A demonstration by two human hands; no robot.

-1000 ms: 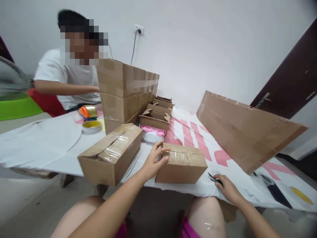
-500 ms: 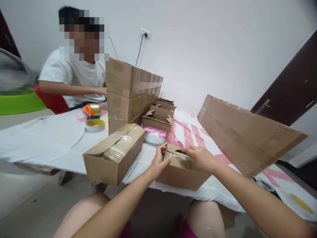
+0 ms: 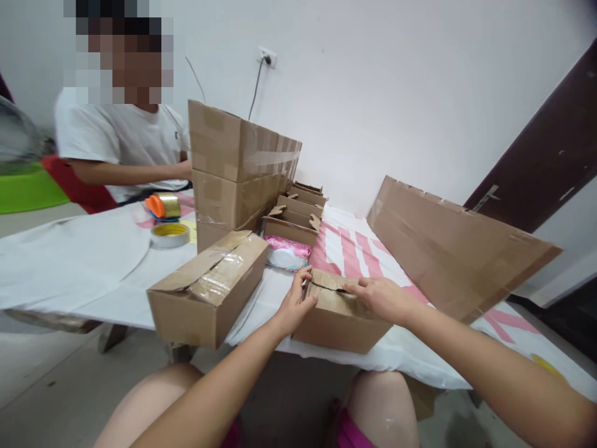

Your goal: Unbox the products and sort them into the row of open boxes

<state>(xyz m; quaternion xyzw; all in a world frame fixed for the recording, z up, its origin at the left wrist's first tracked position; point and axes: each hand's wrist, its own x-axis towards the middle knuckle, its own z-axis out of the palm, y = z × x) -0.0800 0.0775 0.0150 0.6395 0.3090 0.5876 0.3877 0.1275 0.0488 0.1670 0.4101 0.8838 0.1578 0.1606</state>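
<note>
A small brown cardboard box (image 3: 333, 336) sits at the table's front edge, its top flaps nearly together with a narrow dark gap between them. My left hand (image 3: 296, 302) grips its left end, with bent fingers at the far corner and the thumb near the top edge. Across the right part of the top lies my right hand (image 3: 385, 298), its fingers stretched over the flap beside the gap. A longer cardboard box (image 3: 186, 317) with clear tape along its top stands to the left. Behind my left hand is a pink and white soft pack (image 3: 288, 254).
Stacked cardboard boxes (image 3: 217, 146) rise at the back left, beside a row of open boxes (image 3: 296, 214). A tape roll (image 3: 170, 235) and an orange tape dispenser (image 3: 156, 205) lie left. A large cardboard sheet (image 3: 448, 249) leans right. Another person (image 3: 135, 146) sits across.
The view has shifted slightly, so most things sit further left. The dark gap between the box flaps has narrowed under my right hand. My left hand keeps its place on the box.
</note>
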